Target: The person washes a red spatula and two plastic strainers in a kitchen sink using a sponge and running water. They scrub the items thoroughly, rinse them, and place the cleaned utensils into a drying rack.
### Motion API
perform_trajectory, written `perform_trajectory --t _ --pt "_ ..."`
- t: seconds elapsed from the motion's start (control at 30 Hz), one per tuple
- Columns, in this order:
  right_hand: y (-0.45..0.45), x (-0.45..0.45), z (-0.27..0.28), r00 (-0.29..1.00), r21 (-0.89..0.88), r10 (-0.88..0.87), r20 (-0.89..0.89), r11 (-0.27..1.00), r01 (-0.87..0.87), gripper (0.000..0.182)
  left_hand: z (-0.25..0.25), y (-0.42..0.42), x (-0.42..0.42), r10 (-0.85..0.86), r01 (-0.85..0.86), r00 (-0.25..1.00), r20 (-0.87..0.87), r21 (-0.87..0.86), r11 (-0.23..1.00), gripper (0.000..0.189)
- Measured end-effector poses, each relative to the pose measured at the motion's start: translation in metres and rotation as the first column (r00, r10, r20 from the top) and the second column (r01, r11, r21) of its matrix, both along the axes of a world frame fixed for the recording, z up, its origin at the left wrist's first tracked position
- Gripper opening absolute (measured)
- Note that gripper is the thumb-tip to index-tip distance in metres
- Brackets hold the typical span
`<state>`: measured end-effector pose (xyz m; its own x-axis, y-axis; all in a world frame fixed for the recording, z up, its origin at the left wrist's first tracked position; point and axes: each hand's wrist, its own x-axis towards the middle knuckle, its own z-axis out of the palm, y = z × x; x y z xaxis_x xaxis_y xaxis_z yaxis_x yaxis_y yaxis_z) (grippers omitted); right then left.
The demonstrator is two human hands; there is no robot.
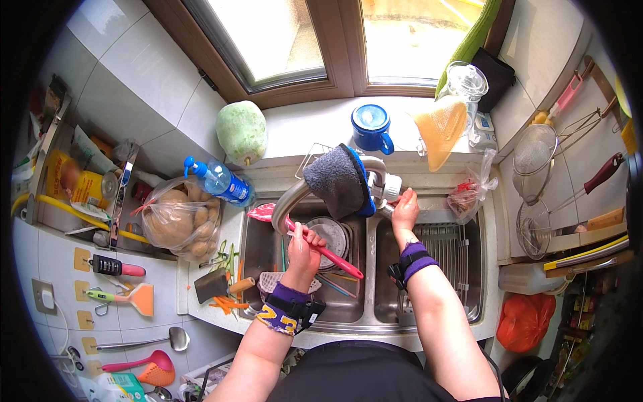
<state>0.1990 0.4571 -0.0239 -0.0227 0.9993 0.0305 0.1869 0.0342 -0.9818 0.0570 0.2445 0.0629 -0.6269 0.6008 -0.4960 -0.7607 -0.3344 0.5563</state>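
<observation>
My left hand (pixel 304 251) grips the handle of a pink spatula (pixel 344 262) over the left sink basin (pixel 351 309). The spatula's broad pink-and-white head points up and left, partly behind the curved metal faucet spout (pixel 291 198). At the faucet's base, the fingers of my right hand (pixel 406 211) are closed around the metal faucet handle (pixel 386 209). A grey and blue cloth (pixel 334 183) hangs over the faucet, beside a white faucet fitting (pixel 393 187). Below my left hand are stacked plates (pixel 326 233), several chopsticks (pixel 337 286) and a pale pink basket (pixel 271 286).
A metal dish rack (pixel 444 261) sits in the right basin. Left of the sink lie a cleaver (pixel 211 286), vegetable peelings (pixel 228 304), a bag of potatoes (pixel 176 216) and a blue pump bottle (pixel 226 186). A blue mug (pixel 370 131) and a winter melon (pixel 242 131) stand on the windowsill.
</observation>
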Motion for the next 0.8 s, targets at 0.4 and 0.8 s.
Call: perform_trajectory --t 0.4,0.8 --pt "0.007 0.018 0.044 0.992 0.345 -0.097 0.080 0.937 0.063 0.038 0.018 -0.008 0.003 -0.068 0.068 0.998 -0.001 0.104 0.992 0.034" --pt "-0.173 -0.012 0.115 0.660 -0.172 0.702 0.268 0.709 -0.684 0.033 -0.004 -0.031 0.000 -0.326 0.295 0.891 -0.316 -0.143 0.945 0.052"
